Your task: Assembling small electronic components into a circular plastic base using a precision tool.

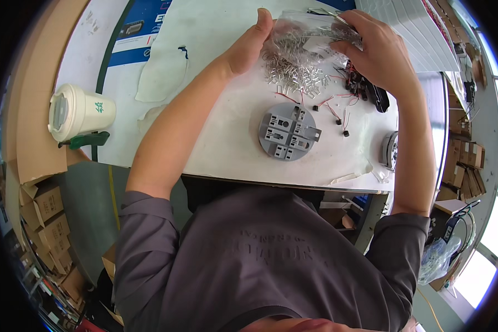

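A clear plastic bag [301, 34] full of small metal pieces lies at the far side of the table. My right hand [379, 52] grips its right side, thumb toward me and fingers at the far edge. Against the bag's left edge rests my left hand [248, 48], thumb stretched upward; its other fingers are mostly hidden. Just nearer than the bag spreads a pile of small silvery pins or tubes [299, 76]. A round grey plastic base [288, 133] with raised slots sits closer to me. Small black parts with red wires [337, 120] lie to its right.
Dark wired parts [371, 91] are heaped below my right wrist. A grey round piece [390, 149] stands near the right edge. At left are a cream lidded cup [86, 112] and a green-handled tool [88, 140]. White stacked panels [406, 33] border the far right.
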{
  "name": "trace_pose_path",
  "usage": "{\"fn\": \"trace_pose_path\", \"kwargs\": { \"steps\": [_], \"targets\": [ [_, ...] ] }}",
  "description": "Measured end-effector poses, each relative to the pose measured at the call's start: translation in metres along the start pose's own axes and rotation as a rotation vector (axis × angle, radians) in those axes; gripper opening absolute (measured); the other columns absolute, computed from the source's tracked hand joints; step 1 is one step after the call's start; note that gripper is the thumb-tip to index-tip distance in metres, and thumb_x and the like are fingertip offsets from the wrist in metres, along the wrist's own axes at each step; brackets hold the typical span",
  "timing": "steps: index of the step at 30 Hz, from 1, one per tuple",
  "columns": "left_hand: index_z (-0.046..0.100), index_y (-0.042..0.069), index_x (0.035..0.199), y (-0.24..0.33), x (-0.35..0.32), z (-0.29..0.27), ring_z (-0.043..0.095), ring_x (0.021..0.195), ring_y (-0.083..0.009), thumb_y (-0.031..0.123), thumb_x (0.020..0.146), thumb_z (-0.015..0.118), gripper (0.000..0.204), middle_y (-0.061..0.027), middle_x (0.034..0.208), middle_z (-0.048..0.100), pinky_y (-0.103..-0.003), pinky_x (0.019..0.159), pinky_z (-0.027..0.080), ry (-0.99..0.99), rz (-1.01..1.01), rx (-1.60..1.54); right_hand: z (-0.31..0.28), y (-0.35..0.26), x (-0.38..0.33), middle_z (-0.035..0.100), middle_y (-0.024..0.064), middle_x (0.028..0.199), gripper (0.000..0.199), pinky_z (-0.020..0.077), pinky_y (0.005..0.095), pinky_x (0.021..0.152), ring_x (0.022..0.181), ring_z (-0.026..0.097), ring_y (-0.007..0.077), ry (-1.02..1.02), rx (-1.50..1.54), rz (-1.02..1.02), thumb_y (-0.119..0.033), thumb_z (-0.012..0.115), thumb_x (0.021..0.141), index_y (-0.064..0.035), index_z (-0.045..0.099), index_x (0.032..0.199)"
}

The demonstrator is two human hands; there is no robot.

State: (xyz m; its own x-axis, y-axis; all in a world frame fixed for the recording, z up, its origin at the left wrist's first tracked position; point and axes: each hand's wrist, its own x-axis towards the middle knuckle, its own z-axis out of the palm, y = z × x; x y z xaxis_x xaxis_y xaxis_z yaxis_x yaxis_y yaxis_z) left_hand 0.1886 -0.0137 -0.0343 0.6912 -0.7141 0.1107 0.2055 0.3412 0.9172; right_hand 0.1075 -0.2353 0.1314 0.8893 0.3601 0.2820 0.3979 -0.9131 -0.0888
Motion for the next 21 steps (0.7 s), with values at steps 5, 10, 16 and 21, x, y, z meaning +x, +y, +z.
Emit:
{"fn": "trace_pose_path", "kwargs": {
  "steps": [5, 10, 16, 21],
  "targets": [
    [0.065, 0.006, 0.146, 0.001, 0.004, 0.002, 0.074, 0.107, -0.0225, 0.094, 0.094, 0.014, 0.114, -0.0149, 0.134, 0.072, -0.034, 0.093, 0.059, 0.078, 0.043, -0.014, -0.010, -0.005, -0.002, 0.078, 0.0028, 0.104, 0.039, 0.0484, 0.0337, 0.067, 0.068, 0.058, 0.0217, -0.024, 0.060, 0.038, -0.019, 0.085, 0.087, -0.0086, 0.074, 0.123],
    [0.065, 0.006, 0.146, -0.001, 0.001, -0.006, 0.073, 0.111, -0.0227, 0.094, 0.094, 0.013, 0.115, -0.0150, 0.133, 0.072, -0.035, 0.095, 0.058, 0.013, -0.024, 0.000, -0.009, -0.008, -0.005, 0.078, 0.0032, 0.103, 0.038, 0.0465, 0.0323, 0.065, 0.066, 0.056, 0.0187, -0.014, 0.165, 0.087, -0.018, 0.084, 0.088, -0.0083, 0.074, 0.123],
    [0.066, 0.006, 0.146, 0.001, 0.002, -0.001, 0.072, 0.112, -0.0222, 0.097, 0.090, 0.006, 0.122, -0.0132, 0.131, 0.073, -0.033, 0.096, 0.056, 0.045, -0.005, 0.066, -0.011, -0.001, -0.007, 0.077, 0.0039, 0.102, 0.038, 0.0449, 0.0312, 0.063, 0.063, 0.053, 0.0167, -0.026, 0.228, 0.125, -0.017, 0.084, 0.088, -0.0062, 0.074, 0.123],
    [0.067, 0.006, 0.142, 0.017, -0.012, 0.006, 0.072, 0.109, -0.0219, 0.081, 0.103, 0.043, 0.088, -0.0105, 0.128, 0.074, -0.034, 0.098, 0.056, -0.011, 0.110, 0.065, -0.009, 0.005, -0.005, 0.076, 0.0044, 0.097, 0.037, 0.0435, 0.0306, 0.060, 0.062, 0.050, 0.0147, 0.015, 0.228, 0.111, -0.018, 0.083, 0.089, -0.0041, 0.074, 0.123]
  ]
}}
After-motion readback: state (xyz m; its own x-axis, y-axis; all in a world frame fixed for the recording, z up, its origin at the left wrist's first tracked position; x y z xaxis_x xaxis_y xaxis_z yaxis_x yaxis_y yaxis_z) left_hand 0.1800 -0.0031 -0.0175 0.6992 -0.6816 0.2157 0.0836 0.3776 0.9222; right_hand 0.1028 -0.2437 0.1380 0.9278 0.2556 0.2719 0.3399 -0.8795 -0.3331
